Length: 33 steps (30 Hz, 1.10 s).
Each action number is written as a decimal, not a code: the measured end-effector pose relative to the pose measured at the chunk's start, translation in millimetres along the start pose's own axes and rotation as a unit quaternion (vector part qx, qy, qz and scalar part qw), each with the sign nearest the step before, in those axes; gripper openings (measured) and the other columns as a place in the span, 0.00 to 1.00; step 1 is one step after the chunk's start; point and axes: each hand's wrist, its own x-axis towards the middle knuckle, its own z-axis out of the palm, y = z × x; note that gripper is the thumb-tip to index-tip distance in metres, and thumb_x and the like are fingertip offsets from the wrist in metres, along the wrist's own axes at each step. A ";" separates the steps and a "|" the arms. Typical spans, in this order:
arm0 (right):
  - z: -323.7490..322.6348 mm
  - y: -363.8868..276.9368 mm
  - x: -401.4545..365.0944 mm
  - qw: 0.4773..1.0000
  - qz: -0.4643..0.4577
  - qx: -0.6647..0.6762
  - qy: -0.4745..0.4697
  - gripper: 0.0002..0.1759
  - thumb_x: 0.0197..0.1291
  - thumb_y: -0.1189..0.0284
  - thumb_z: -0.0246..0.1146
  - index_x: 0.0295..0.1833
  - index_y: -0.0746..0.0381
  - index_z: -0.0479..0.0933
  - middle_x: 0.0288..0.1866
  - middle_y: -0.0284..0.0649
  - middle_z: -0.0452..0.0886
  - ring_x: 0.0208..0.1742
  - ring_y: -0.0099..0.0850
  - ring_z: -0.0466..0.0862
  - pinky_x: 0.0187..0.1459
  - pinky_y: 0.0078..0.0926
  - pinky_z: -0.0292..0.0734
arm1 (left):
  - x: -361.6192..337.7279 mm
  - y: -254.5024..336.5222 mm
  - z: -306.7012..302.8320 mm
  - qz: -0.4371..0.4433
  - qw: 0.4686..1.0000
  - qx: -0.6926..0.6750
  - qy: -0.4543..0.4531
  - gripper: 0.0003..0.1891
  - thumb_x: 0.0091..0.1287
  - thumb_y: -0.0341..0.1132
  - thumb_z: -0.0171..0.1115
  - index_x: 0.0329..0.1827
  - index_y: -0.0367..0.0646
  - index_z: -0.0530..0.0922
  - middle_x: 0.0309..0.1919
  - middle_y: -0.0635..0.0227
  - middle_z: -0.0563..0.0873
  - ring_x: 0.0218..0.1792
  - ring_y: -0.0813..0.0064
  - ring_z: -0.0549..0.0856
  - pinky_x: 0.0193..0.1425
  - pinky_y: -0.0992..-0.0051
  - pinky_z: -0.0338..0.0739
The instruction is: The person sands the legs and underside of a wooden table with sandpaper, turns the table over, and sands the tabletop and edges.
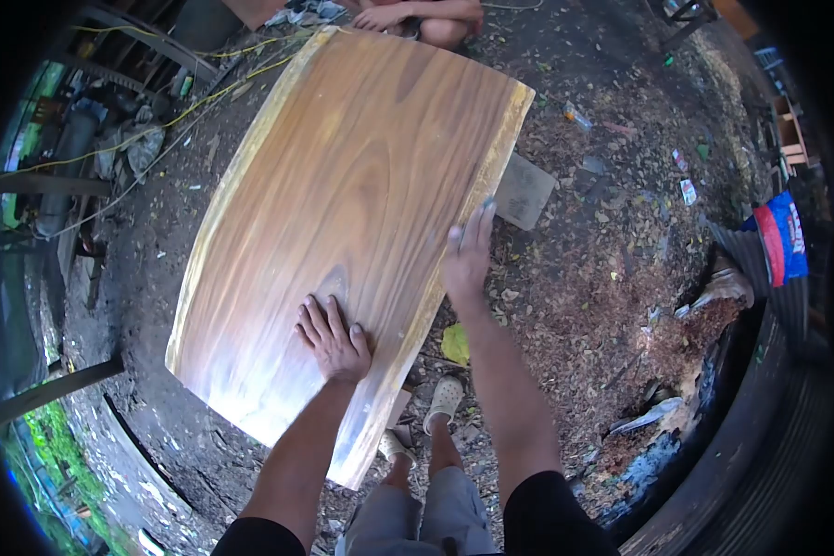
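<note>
A large wooden slab (343,176) with brown grain and pale live edges lies flat, raised a little off the ground. My left hand (336,343) rests palm down on its surface near the close end, fingers spread. My right hand (468,259) is at the slab's right edge, fingers stretched out along the pale edge and thumb over the top face. Nothing shows in either hand, though the right palm is hidden. A flat grey block (524,192) sticks out from under the right edge.
A person's arm (394,14) and knee are at the slab's far end. A yellow cable (195,116) and clutter lie on the left. A yellow leaf (455,344) and litter dot the dirt floor. A blue and red bag (781,239) stands at right. My clogs (446,400) are below.
</note>
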 end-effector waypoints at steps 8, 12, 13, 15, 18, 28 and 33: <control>-23.2 -115.5 -291.3 0.989 0.071 0.101 -0.078 0.39 0.89 0.57 0.44 0.85 0.82 0.51 0.88 0.77 0.46 0.88 0.70 0.53 0.87 0.57 0.54 | -0.2 3.5 -6.3 -0.015 1.000 -0.018 -0.008 0.42 0.75 0.49 0.51 0.90 0.41 0.55 0.91 0.40 0.45 0.89 0.34 0.43 0.89 0.34 0.29; -27.5 -124.4 -336.6 0.988 0.072 0.080 -0.109 0.40 0.89 0.55 0.42 0.85 0.81 0.51 0.88 0.77 0.46 0.88 0.72 0.53 0.87 0.58 0.54 | -0.7 0.0 -2.3 -0.012 1.000 -0.020 0.002 0.42 0.75 0.50 0.50 0.90 0.40 0.56 0.91 0.40 0.45 0.89 0.34 0.42 0.89 0.34 0.29; -24.7 -118.3 -320.0 0.989 0.066 0.087 -0.097 0.40 0.89 0.55 0.42 0.85 0.81 0.51 0.88 0.77 0.45 0.88 0.72 0.52 0.87 0.58 0.53 | -1.0 0.0 -2.0 -0.012 1.000 -0.025 0.001 0.42 0.75 0.51 0.50 0.90 0.40 0.56 0.91 0.40 0.45 0.89 0.34 0.41 0.89 0.34 0.29; -15.7 -102.5 -271.2 0.994 0.052 0.075 -0.068 0.40 0.89 0.55 0.42 0.86 0.81 0.50 0.89 0.76 0.44 0.88 0.71 0.52 0.87 0.58 0.53 | -0.6 -0.5 -2.5 -0.010 0.999 -0.031 0.000 0.43 0.75 0.51 0.50 0.90 0.39 0.57 0.91 0.39 0.44 0.89 0.33 0.40 0.89 0.34 0.29; -5.7 -66.3 -160.6 0.998 0.031 0.034 -0.047 0.41 0.89 0.55 0.43 0.86 0.80 0.50 0.90 0.73 0.42 0.90 0.67 0.51 0.88 0.53 0.53 | 0.4 0.3 -5.7 -0.012 0.999 -0.031 -0.011 0.43 0.75 0.51 0.50 0.90 0.39 0.56 0.90 0.39 0.44 0.89 0.33 0.40 0.88 0.33 0.28; -4.6 26.2 97.1 0.998 0.023 -0.027 -0.052 0.38 0.85 0.61 0.49 0.86 0.77 0.52 0.91 0.67 0.44 0.90 0.63 0.52 0.88 0.48 0.55 | 1.6 0.3 -7.7 -0.002 1.000 -0.026 -0.011 0.43 0.74 0.51 0.50 0.88 0.36 0.57 0.89 0.34 0.47 0.88 0.29 0.42 0.88 0.31 0.29; 0.7 71.7 207.5 0.997 -0.015 -0.060 -0.054 0.38 0.85 0.62 0.49 0.86 0.78 0.51 0.91 0.68 0.43 0.90 0.63 0.53 0.88 0.48 0.54 | 5.5 3.7 -10.2 -0.005 1.000 -0.019 -0.008 0.43 0.72 0.51 0.50 0.87 0.36 0.59 0.88 0.33 0.50 0.88 0.28 0.44 0.87 0.29 0.30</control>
